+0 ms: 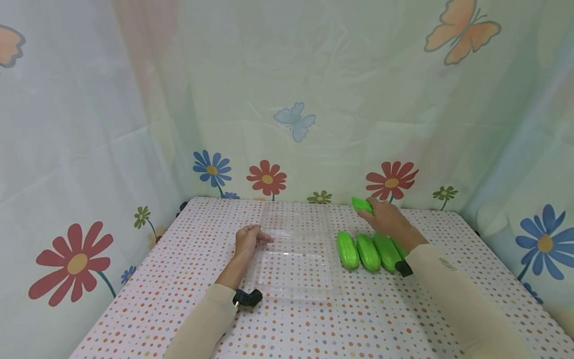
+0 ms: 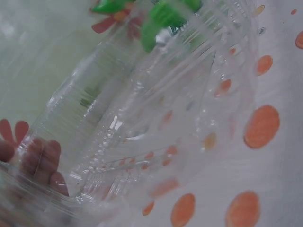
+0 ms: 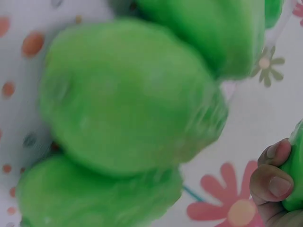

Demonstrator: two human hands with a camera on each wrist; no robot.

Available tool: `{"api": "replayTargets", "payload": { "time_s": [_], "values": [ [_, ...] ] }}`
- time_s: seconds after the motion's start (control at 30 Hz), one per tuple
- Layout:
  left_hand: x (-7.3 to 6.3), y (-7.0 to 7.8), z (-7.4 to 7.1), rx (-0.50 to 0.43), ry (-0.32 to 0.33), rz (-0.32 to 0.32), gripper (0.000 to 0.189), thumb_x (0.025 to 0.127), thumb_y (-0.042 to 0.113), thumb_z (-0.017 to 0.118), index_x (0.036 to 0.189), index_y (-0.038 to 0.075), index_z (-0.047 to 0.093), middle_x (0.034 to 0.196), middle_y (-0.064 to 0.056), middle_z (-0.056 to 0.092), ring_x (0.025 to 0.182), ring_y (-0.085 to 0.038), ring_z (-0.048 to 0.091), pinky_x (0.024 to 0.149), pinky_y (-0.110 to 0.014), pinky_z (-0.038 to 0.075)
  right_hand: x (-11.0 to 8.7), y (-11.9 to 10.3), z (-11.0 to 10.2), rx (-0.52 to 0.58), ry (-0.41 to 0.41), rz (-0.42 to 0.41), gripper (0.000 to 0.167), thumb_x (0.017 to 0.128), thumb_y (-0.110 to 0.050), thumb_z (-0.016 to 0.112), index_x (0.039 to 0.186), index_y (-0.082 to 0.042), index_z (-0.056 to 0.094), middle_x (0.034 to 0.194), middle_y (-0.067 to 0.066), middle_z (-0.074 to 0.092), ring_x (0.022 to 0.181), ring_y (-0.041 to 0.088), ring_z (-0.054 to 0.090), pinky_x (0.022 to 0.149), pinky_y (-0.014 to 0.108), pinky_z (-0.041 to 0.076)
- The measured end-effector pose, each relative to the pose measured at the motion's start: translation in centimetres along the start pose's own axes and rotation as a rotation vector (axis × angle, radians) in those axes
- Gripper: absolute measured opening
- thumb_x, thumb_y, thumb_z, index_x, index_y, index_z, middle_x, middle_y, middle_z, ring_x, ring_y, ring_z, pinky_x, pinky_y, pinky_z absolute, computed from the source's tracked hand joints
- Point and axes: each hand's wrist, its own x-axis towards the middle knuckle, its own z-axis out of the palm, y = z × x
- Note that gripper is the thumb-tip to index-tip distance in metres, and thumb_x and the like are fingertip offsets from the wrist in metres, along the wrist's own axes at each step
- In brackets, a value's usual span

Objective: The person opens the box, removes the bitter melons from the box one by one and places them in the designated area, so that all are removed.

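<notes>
My left hand (image 1: 247,242) grips the left side of a clear plastic box (image 1: 293,291). In the left wrist view its fingertips (image 2: 46,158) show through the clear wall (image 2: 113,123). Up near the back of the table, my right hand (image 1: 386,219) holds a plump green cucumber-like piece (image 1: 362,205), whose near end the fingers cover. The right wrist view catches the thumb and a finger (image 3: 274,182) curled against this piece (image 3: 296,165). Below that hand, several similar ridged green pieces (image 1: 347,250) lie side by side, the rightmost partly hidden by the forearm.
A white tablecloth with coloured dots (image 1: 287,329) covers the table. Flowered curtains (image 1: 233,124) hang close along the back and both sides. The green row lies just right of the box, and each wrist carries a small black camera (image 1: 247,297).
</notes>
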Motion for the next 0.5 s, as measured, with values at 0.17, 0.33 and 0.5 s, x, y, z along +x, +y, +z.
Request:
{"api": "replayTargets", "payload": {
  "time_s": [0.17, 0.33, 0.5],
  "values": [
    [0.0, -0.1, 0.1, -0.012, -0.001, -0.014, 0.039, 0.103, 0.012, 0.049, 0.132, -0.014, 0.052, 0.074, -0.009, 0.073, 0.073, -0.020, 0.076, 0.068, -0.030, 0.061, -0.7, 2.0, -0.7, 0.036, 0.004, 0.068, 0.079, 0.104, -0.049, 0.047, 0.153, 0.011, 0.029, 0.139, 0.037, 0.049, 0.123, 0.052, 0.051, 0.104, 0.070, 0.039],
    [0.0, 0.0, 0.1, -0.009, -0.003, -0.010, 0.040, 0.101, 0.011, 0.049, 0.133, -0.014, 0.051, 0.075, -0.010, 0.074, 0.075, -0.022, 0.077, 0.071, -0.032, 0.061, -1.3, 3.4, -0.8, 0.056, 0.029, 0.096, 0.076, 0.104, -0.047, 0.048, 0.148, 0.013, 0.033, 0.114, 0.032, 0.059, 0.097, 0.041, 0.058, 0.085, 0.059, 0.051],
    [-0.1, 0.1, 0.0, -0.004, -0.004, -0.009, 0.040, 0.101, 0.010, 0.050, 0.133, -0.013, 0.052, 0.077, -0.010, 0.074, 0.078, -0.024, 0.077, 0.074, -0.035, 0.062, -1.7, 4.4, -0.7, 0.057, 0.061, 0.086, 0.069, 0.104, -0.046, 0.047, 0.139, 0.014, 0.041, 0.093, 0.021, 0.056, 0.082, 0.032, 0.055, 0.069, 0.045, 0.047]
  ]
}}
